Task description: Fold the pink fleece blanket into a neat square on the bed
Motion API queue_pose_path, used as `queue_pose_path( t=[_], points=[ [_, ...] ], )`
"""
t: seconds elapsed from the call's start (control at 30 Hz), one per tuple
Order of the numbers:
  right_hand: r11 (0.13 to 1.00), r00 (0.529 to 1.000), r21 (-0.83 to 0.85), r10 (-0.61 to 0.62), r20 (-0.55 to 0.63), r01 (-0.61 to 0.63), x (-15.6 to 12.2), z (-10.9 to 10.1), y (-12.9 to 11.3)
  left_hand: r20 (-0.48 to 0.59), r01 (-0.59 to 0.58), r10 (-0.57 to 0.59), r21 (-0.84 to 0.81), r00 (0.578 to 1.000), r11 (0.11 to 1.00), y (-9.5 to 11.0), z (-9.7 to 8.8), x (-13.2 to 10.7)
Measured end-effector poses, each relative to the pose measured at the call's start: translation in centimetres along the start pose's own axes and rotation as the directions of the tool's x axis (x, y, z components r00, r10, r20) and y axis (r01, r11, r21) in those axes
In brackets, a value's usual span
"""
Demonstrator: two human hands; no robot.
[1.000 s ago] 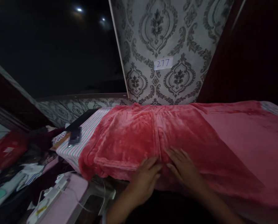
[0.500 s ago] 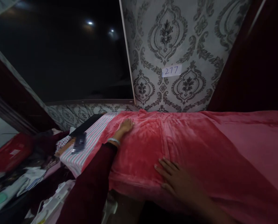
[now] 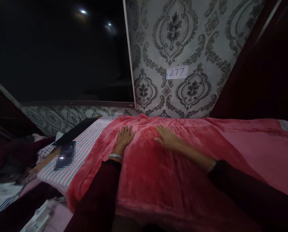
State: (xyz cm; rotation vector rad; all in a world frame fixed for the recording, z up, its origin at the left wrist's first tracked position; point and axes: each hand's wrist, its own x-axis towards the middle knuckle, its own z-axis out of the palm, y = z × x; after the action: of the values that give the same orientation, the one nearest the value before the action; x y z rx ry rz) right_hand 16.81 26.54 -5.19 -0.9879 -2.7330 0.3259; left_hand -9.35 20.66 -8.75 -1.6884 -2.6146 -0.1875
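A plush red blanket (image 3: 148, 170) lies spread over a long surface in front of me, its front edge hanging toward me. My left hand (image 3: 126, 137) rests flat on its back left part, fingers spread. To the right of it, my right hand (image 3: 168, 137) lies on the blanket near its back edge, fingers stretched forward and a little blurred. Neither hand grips the fabric. Under the blanket's left side a striped cloth (image 3: 86, 141) shows.
A dark screen (image 3: 69, 58) hangs on the patterned wall, beside a paper label (image 3: 177, 72) reading 277. A black item (image 3: 73, 130) and a pixelated dark object (image 3: 65, 156) lie left on the striped cloth. Heaped clothes (image 3: 6, 196) and a white power strip (image 3: 39, 220) are lower left.
My right hand has moved forward from the blanket's front middle to near its back edge. My left hand stays on the back left part, now turned more straight ahead.
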Motion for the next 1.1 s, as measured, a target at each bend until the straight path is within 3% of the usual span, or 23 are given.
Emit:
queue_pose_path(
  t=[0.13,0.27,0.37,0.53,0.63,0.73,0.8,0.87,0.93,1.1],
  points=[
    [0.986,0.995,-0.132,0.104,-0.005,-0.104,5.1,3.4,0.0,-0.005,-0.012,0.012,0.012,1.0,1.0,-0.3,0.3,0.1],
    [0.964,0.98,-0.179,0.196,-0.022,-0.197,5.6,7.0,1.6,0.028,0.048,-0.048,-0.008,0.998,0.999,-0.5,0.8,0.5],
    [0.96,0.978,-0.186,0.204,-0.054,-0.21,5.5,8.3,2.6,0.021,0.147,-0.147,-0.015,0.989,0.989,-0.7,0.7,0.9],
    [0.966,0.982,-0.175,0.178,-0.068,-0.188,5.8,8.6,3.3,-0.001,0.205,-0.205,-0.02,0.979,0.979,-0.8,0.3,0.8],
    [0.968,0.981,-0.161,0.195,-0.003,-0.193,5.8,7.7,3.0,-0.041,0.192,-0.193,-0.032,0.98,0.981,-0.6,0.2,0.4],
    [0.96,0.96,-0.133,0.26,0.1,-0.246,5.7,6.1,1.5,-0.206,0.107,-0.111,-0.027,0.972,0.994,-0.4,0.3,0.0],
    [0.966,0.964,-0.121,0.241,0.108,-0.228,5.7,5.2,0.0,-0.258,-0.035,0.032,-0.01,0.966,0.999,-0.3,0.4,-0.1],
    [0.982,0.983,-0.119,0.16,0.085,-0.149,5.6,4.9,-1.4,-0.172,-0.178,0.176,0.008,0.969,0.984,-0.3,0.5,0.1],
    [0.991,0.992,-0.113,0.085,0.098,-0.074,5.5,5.3,-2.2,-0.046,-0.238,0.238,0.024,0.97,0.971,-0.4,0.6,0.4],
    [0.995,0.989,-0.084,0.064,0.134,-0.053,5.4,7.0,-1.7,0.041,-0.192,0.19,0.069,0.981,0.979,-0.4,0.7,1.1]
  ],
)
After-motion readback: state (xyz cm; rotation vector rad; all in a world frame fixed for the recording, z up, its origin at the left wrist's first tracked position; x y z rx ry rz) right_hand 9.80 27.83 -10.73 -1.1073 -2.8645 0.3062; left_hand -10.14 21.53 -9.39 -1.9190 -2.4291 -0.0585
